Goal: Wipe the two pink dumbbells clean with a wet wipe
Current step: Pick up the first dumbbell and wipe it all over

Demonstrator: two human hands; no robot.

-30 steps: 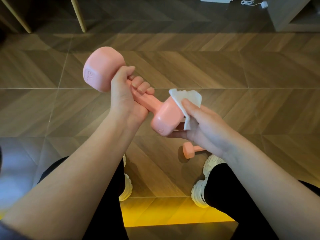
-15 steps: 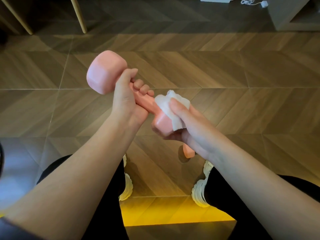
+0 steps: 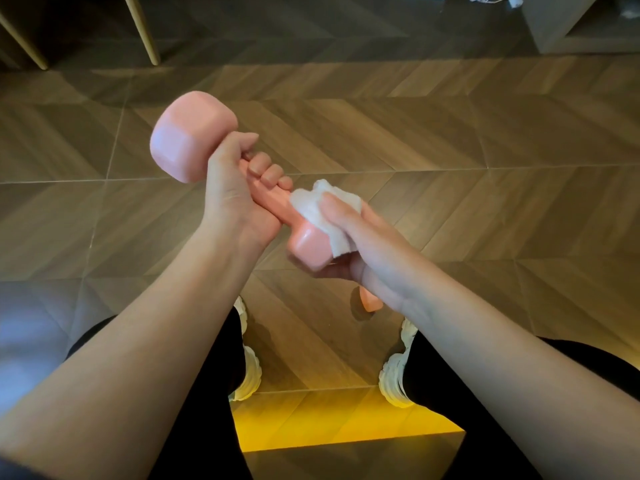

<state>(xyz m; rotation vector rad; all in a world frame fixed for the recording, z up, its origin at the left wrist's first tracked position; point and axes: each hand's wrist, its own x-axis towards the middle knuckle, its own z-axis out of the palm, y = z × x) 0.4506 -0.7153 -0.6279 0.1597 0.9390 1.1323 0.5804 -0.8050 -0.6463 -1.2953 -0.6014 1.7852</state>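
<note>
A pink dumbbell (image 3: 188, 136) is held up in front of me, tilted with its far head up left and its near head low at centre. My left hand (image 3: 239, 195) grips its handle. My right hand (image 3: 360, 244) wraps a white wet wipe (image 3: 320, 209) over the near head, thumb on top and fingers below. A second pink dumbbell (image 3: 369, 301) lies on the floor beneath my right wrist, mostly hidden by it.
Wooden herringbone floor (image 3: 450, 150) all around. My legs in black trousers and white shoes (image 3: 393, 379) are at the bottom. Wooden furniture legs (image 3: 142, 29) stand at the top left, a grey cabinet (image 3: 568, 26) at the top right.
My right hand slid the wipe from the end face of the near head up over its top toward the handle. The dumbbell tilted slightly.
</note>
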